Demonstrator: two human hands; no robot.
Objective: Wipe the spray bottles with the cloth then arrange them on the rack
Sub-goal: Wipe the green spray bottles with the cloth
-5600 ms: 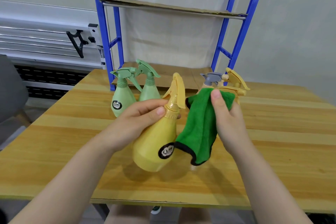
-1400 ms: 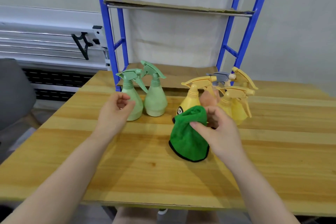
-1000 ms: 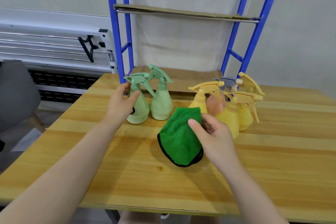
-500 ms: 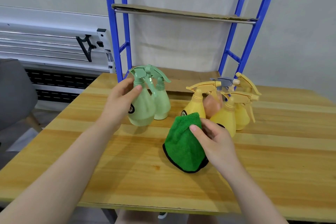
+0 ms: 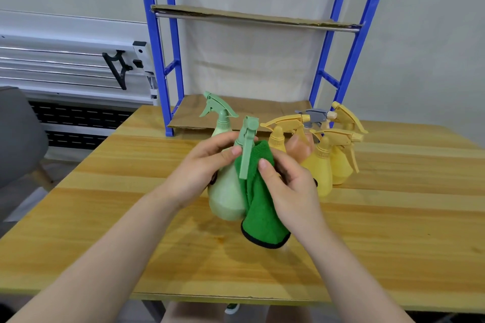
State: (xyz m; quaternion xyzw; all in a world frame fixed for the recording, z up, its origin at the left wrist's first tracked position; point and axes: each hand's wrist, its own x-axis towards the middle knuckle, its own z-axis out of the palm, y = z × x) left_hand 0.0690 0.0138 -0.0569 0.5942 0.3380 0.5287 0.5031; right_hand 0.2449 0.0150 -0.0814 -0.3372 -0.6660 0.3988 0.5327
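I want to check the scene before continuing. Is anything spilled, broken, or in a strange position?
Nothing stands out. The left hand holds a green spray bottle against the green cloth in the right hand; the other bottles stand upright on the table.

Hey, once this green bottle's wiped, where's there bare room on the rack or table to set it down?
The rack's cardboard shelves look bare, upper and lower. The table is bare left of the left hand and along the near edge. It is crowded behind the right hand, where the yellow bottles cluster, with another green bottle just behind the held green bottle.
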